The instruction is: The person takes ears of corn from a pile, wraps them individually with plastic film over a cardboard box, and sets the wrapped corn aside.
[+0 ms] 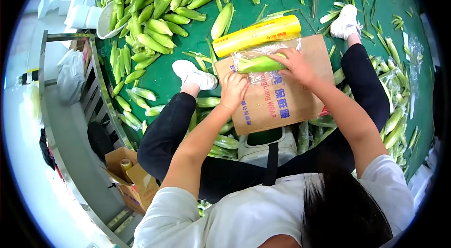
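Observation:
A green ear of corn (261, 63) in its husk lies across a printed cardboard sheet (263, 107), with clear plastic wrap (257, 78) under and around it. My right hand (297, 65) is closed over the corn's right end. At the corn's lower left side, my left hand (235, 89) has its fingers bent together at the edge of the wrap; the fingertips are partly hidden. Just beyond the corn, a yellow roll of plastic wrap (257, 35) rests along the far edge of the cardboard.
A large heap of unwrapped corn (159, 27) covers the green floor (282, 3) ahead and left. Wrapped ears (397, 126) lie at the right and under my legs. A metal rack (89, 88) and an open carton (129, 177) stand at the left.

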The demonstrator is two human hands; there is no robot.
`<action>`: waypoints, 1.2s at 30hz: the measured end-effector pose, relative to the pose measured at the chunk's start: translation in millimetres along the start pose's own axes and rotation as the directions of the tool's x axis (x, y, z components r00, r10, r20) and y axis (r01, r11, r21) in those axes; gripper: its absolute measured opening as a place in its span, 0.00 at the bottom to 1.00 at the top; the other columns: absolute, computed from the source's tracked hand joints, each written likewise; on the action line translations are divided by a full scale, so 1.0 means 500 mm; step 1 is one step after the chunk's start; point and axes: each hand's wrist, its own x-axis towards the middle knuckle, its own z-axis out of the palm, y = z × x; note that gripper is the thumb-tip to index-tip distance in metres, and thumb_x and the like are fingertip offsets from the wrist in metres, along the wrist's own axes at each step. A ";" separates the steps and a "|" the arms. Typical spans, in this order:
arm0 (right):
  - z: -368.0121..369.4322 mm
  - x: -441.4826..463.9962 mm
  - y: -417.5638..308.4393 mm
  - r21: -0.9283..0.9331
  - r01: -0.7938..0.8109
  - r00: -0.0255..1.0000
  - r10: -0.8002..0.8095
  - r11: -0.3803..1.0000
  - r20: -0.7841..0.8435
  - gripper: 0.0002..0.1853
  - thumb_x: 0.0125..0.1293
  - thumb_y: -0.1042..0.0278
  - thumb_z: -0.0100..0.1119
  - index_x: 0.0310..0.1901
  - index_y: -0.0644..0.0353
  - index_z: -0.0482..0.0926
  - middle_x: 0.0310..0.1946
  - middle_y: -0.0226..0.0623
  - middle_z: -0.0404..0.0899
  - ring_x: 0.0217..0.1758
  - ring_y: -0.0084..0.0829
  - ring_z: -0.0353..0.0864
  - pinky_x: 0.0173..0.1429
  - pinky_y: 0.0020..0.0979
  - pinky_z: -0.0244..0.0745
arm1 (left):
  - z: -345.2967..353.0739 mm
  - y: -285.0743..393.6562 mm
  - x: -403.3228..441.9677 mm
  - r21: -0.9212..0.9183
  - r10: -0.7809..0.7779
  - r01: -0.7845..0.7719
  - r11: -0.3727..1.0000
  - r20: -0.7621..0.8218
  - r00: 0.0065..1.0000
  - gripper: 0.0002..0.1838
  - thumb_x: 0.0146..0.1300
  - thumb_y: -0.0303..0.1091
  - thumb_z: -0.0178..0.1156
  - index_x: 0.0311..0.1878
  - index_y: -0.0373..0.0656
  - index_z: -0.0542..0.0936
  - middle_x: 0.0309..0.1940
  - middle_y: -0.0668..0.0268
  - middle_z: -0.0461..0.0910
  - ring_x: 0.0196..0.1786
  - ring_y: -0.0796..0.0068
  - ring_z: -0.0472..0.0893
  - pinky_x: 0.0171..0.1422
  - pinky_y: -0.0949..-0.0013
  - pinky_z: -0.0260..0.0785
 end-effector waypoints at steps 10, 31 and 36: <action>-0.017 -0.109 -0.156 -0.014 -0.161 0.987 0.161 0.987 0.016 0.23 0.64 0.44 0.64 0.56 0.43 0.86 0.61 0.38 0.75 0.69 0.42 0.70 0.72 0.53 0.61 | -0.021 0.014 0.067 -0.236 0.123 -0.036 0.971 0.369 0.921 0.08 0.65 0.32 0.63 0.45 0.42 0.82 0.44 0.55 0.82 0.47 0.48 0.82 0.49 0.54 0.77; 0.012 0.048 -0.168 0.127 -0.093 0.424 -0.076 0.987 0.902 0.38 0.41 0.49 0.75 0.60 0.46 0.84 0.51 0.45 0.85 0.56 0.42 0.83 0.54 0.46 0.80 | 0.124 0.105 0.228 0.152 0.235 -0.305 0.940 0.355 0.905 0.26 0.74 0.57 0.50 0.74 0.80 0.69 0.83 0.63 0.52 0.84 0.56 0.51 0.83 0.36 0.39; 0.021 -0.053 -0.270 0.336 -0.036 -0.229 -0.335 0.941 0.914 0.50 0.48 0.32 0.76 0.68 0.60 0.77 0.75 0.46 0.67 0.77 0.43 0.65 0.76 0.43 0.62 | 0.112 0.125 0.206 0.104 0.296 -0.352 0.930 0.355 0.887 0.28 0.72 0.57 0.51 0.75 0.81 0.66 0.83 0.66 0.53 0.83 0.61 0.53 0.84 0.41 0.39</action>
